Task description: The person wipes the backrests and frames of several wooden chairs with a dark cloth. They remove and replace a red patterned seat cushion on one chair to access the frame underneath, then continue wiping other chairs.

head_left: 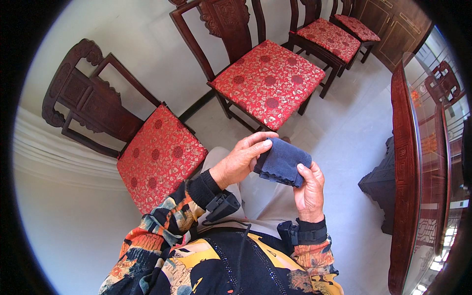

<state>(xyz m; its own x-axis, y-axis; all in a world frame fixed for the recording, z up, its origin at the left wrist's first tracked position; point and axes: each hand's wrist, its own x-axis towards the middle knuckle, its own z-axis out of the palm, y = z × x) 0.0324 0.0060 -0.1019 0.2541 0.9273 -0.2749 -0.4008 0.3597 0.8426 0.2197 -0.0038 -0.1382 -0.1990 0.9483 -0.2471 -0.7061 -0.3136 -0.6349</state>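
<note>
A folded dark blue cloth (285, 159) is held between my two hands, above my lap and the pale floor. My left hand (247, 155) pinches its upper left corner, the thumb lying on top and the fingers behind. At the lower right edge, my right hand (311, 184) grips the cloth with its thumb on the front face. The cloth lies in several layers, and its lower edge looks wavy. Part of the left fingers is hidden by it.
Carved dark wood chairs with red patterned seats (271, 83) line the wall; the closest seat (158, 158) is at my left. To the right stands a carved reddish wood table (403, 177) with a glass top. A wooden cabinet (392, 29) is at the far end.
</note>
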